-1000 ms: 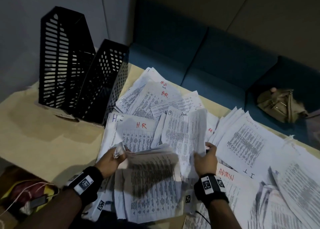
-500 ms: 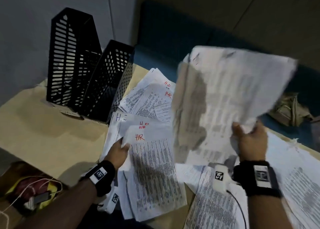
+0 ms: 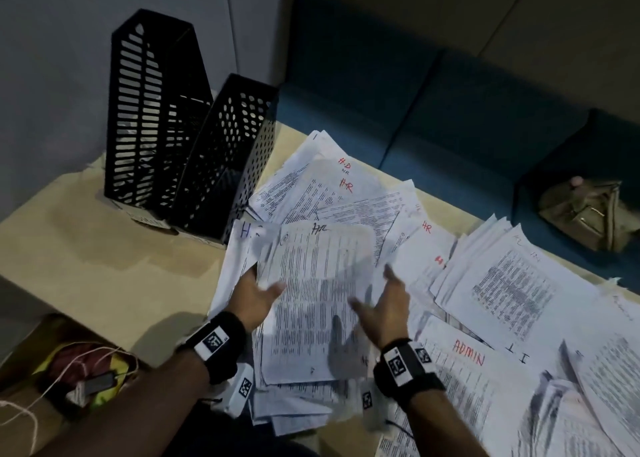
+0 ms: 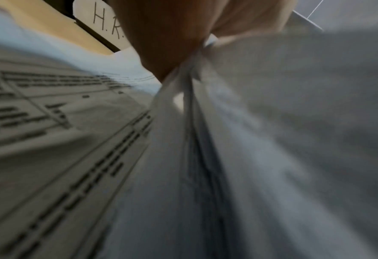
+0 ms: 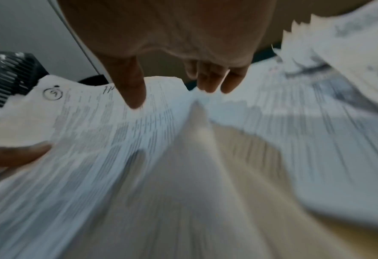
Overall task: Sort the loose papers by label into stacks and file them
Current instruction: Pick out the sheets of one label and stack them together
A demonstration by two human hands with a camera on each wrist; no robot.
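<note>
A stack of printed sheets marked HR [image 3: 318,300] lies on the table in front of me, its top sheet blurred with motion. My left hand [image 3: 258,294] is at the sheet's left edge with straight fingers, the thumb lying on the paper. My right hand [image 3: 381,304] hovers just over the right edge, fingers spread and holding nothing. In the right wrist view the right hand [image 5: 174,94] hangs above the top sheet [image 5: 94,122]. In the left wrist view the left hand [image 4: 172,35] meets the paper's edge. More HR sheets [image 3: 332,186] fan out behind.
Two black mesh file holders [image 3: 152,110] [image 3: 228,158] stand at the table's back left; one bears an H.R. label [image 4: 105,21]. An ADMIN stack [image 3: 467,370] and an IT stack [image 3: 512,290] lie at the right. A blue sofa [image 3: 450,110] holds a khaki bag [image 3: 585,210].
My right hand lifted a sheaf of sheets high, then brought it down onto the HR stack and let go. The left hand stayed at the stack's left edge.
</note>
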